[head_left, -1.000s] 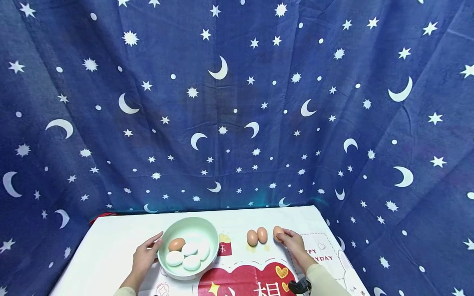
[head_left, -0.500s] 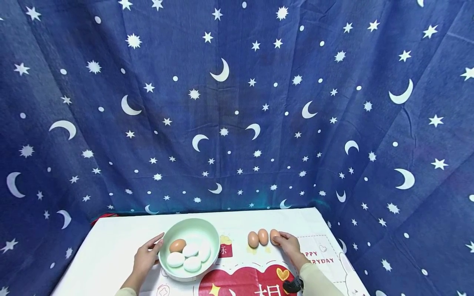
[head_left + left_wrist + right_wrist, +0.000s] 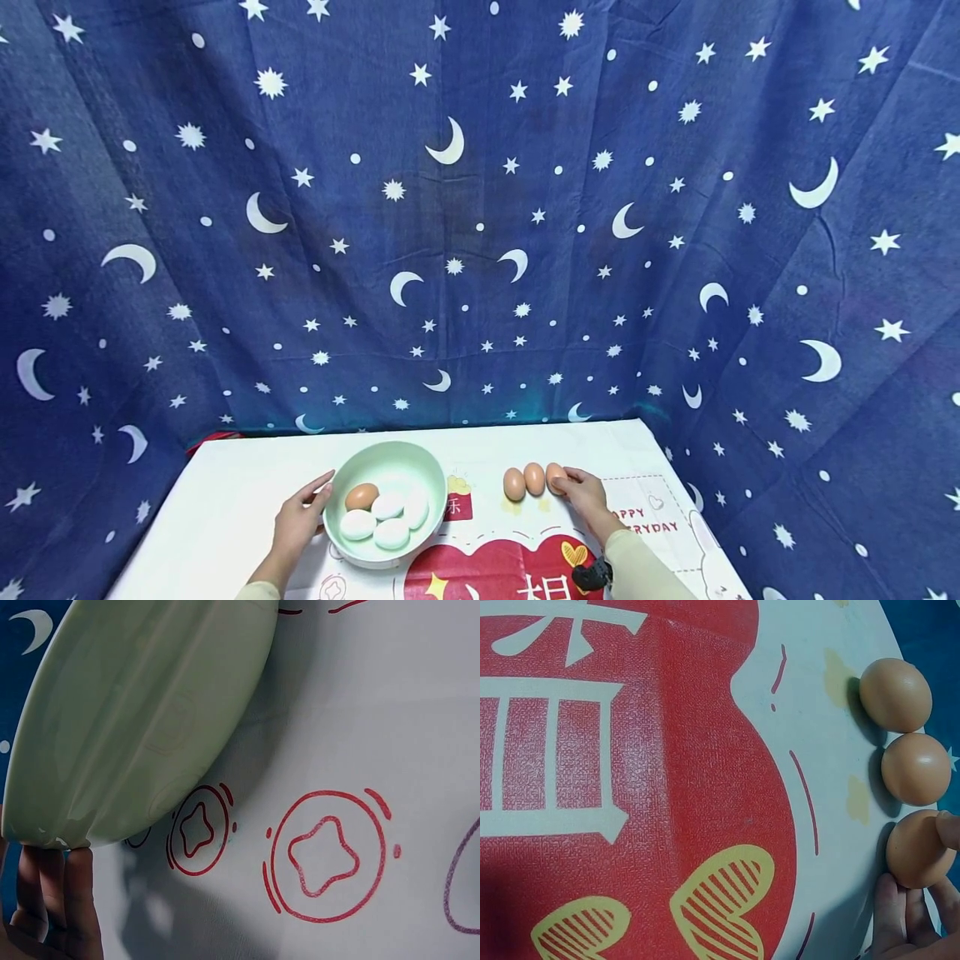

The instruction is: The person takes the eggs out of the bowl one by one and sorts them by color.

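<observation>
A pale green bowl [image 3: 418, 463] stands on the table at the left, holding one brown egg [image 3: 362, 497] and several white eggs [image 3: 392, 533]. My left hand [image 3: 296, 523] rests against the bowl's left side; in the left wrist view its extended fingers [image 3: 78, 889] touch the outer wall. To the right, three brown eggs stand side by side: a left egg [image 3: 513, 484], a middle egg [image 3: 534, 478] and a right egg [image 3: 919, 851]. Thumb and fingers of my right hand [image 3: 587, 496] pinch the right egg, which sits close beside the middle one.
A white tablecloth [image 3: 247, 475] with red printed drawings covers the table. A large red print [image 3: 495, 567] lies between the bowl and my right forearm. Behind and at the sides hangs a blue curtain [image 3: 480, 333] with moons and stars. A dark band [image 3: 592, 575] circles my right wrist.
My right hand has brought its egg leftward, closing the gap to the other two brown eggs. The left hand and the bowl have stayed in place. The head view has shifted slightly.
</observation>
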Motion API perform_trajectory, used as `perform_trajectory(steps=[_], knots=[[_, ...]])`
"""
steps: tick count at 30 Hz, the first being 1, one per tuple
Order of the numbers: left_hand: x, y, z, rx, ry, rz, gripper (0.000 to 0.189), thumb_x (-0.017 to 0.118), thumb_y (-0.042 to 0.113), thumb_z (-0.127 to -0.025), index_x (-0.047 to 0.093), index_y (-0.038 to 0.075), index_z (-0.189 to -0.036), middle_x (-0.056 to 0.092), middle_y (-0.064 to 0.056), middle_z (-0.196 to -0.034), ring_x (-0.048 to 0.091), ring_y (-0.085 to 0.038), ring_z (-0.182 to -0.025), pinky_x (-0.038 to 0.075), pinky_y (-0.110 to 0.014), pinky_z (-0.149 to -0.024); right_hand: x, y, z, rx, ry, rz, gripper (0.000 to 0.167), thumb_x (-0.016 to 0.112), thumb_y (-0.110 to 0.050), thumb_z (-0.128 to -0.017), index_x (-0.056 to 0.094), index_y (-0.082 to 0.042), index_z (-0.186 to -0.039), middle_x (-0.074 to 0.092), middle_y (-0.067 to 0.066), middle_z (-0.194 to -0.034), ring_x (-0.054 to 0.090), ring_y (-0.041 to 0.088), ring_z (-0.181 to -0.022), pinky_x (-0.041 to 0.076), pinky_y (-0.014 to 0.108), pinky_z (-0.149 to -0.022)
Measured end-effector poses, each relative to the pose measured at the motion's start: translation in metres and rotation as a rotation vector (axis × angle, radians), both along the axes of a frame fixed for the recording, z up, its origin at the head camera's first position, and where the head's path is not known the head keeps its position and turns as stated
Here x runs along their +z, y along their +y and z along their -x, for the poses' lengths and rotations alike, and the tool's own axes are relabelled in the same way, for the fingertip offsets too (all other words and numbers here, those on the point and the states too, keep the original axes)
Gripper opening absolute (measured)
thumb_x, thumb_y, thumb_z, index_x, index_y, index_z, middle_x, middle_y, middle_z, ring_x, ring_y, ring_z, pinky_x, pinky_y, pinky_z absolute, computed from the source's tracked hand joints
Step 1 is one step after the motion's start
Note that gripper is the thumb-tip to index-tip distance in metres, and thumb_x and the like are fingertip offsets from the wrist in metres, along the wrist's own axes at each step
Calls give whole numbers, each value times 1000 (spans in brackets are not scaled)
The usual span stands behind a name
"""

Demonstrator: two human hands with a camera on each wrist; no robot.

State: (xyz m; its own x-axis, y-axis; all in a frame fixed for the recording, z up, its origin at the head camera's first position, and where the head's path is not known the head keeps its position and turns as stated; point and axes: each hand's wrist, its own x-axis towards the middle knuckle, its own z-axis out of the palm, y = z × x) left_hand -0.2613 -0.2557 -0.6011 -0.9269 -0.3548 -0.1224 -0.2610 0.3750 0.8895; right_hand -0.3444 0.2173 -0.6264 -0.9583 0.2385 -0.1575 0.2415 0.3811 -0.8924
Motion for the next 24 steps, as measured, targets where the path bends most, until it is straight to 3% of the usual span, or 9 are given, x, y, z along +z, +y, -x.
perform_trajectory(steps=[8, 13, 24], knots=[[1, 1, 0, 4, -6, -9, 47, 56, 34, -101, 53, 7, -140, 58, -21, -107, 61, -24, -89, 62, -27, -65, 2, -2, -2, -1, -5, -16, 53, 70, -21, -90, 55, 10, -131, 58, 30, -129, 60, 38, -112, 52, 50, -98], [2, 2, 0, 8, -11, -8, 47, 56, 33, -101, 53, 7, -140, 57, -22, -108, 61, -24, -88, 63, -28, -65, 0, -2, 0, -8, -17, 5, 52, 69, -20, -90, 55, 9, -131, 57, 30, -130, 57, 40, -116, 48, 52, -103], [0, 2, 0, 15, -14, -19, 48, 56, 34, -101, 53, 7, -140, 57, -22, -109, 60, -23, -88, 62, -27, -64, 4, -3, 1, -11, -36, 40, 58, 71, -20, -85, 54, 10, -132, 58, 29, -130, 57, 39, -117, 48, 52, -102]])
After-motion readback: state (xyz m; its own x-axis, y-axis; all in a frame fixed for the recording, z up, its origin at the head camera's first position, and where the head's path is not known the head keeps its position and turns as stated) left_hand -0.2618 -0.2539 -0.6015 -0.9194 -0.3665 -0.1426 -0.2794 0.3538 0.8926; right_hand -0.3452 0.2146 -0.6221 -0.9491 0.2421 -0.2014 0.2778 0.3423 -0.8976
